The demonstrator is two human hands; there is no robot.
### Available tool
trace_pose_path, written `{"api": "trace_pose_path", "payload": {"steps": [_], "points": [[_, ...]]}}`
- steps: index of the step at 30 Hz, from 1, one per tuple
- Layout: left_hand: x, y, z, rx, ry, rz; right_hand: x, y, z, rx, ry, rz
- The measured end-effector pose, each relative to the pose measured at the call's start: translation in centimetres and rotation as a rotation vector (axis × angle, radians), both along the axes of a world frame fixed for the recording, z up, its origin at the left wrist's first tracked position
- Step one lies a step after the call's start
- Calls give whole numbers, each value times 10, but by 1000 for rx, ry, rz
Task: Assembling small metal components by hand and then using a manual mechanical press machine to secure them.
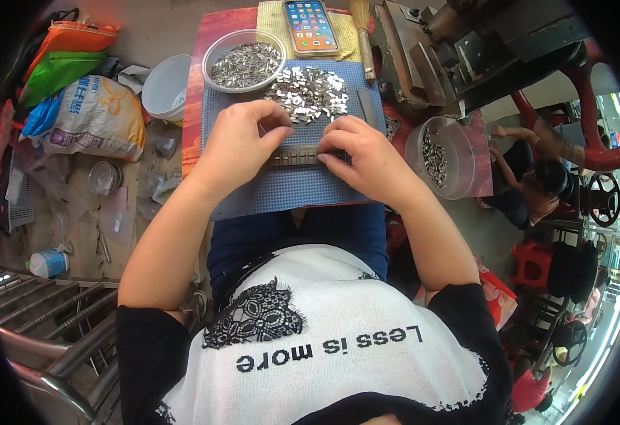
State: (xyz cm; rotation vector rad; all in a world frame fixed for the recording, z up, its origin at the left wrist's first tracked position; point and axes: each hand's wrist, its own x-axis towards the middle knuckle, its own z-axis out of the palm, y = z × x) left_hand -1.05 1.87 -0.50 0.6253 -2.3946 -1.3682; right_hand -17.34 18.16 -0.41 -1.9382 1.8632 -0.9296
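Note:
A slotted metal bar [296, 156] lies crosswise on a blue textured mat [253, 195], with small pieces set in a row along it. My right hand [366, 157] is closed about the bar's right end, thumb on the near side. Above the bar's left end, my left hand [242, 142] has its thumb and forefinger curled toward each other; whatever they pinch, if anything, is too small to make out. Just beyond both hands spreads a pile of small shiny metal pieces [311, 92]. A round clear tub [207, 76] of thin metal pins stands to its left.
A phone [311, 28] with a lit screen lies on yellow cloth at the back, beside a brush [363, 35]. A flat metal strip [366, 108] rests right of the pile. Heavy machinery [423, 60] and a tub of metal parts [458, 159] flank the right; a white bucket [165, 88] stands left.

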Motion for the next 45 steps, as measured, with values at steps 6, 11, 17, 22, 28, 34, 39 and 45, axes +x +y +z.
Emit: {"api": "trace_pose_path", "payload": {"steps": [6, 11, 17, 22, 28, 34, 39, 45], "points": [[0, 21, -6, -132, 31, -137, 7, 2, -2, -12, 9, -67], [-5, 25, -12, -221, 28, -142, 8, 1, -4, -70, 30, -69], [-11, 24, 7, -41, -154, -128, -12, -14, -15, -149, 101, -338], [-16, 17, 4, -7, -174, -6, -23, -30, -27, -118, 109, -387], [-29, 18, -12, -276, -59, 103, -25, -29, -25, -127, 101, -348], [-33, 18, -27, -415, 51, 135, -9, -16, -2, -45, -123, -339], [-25, 14, -15, -300, 44, 111, 4, -9, -5, 16, -122, -121], [-3, 7, -13, -195, 106, 173, 18, -12, -3, 49, 10, -46]]}}
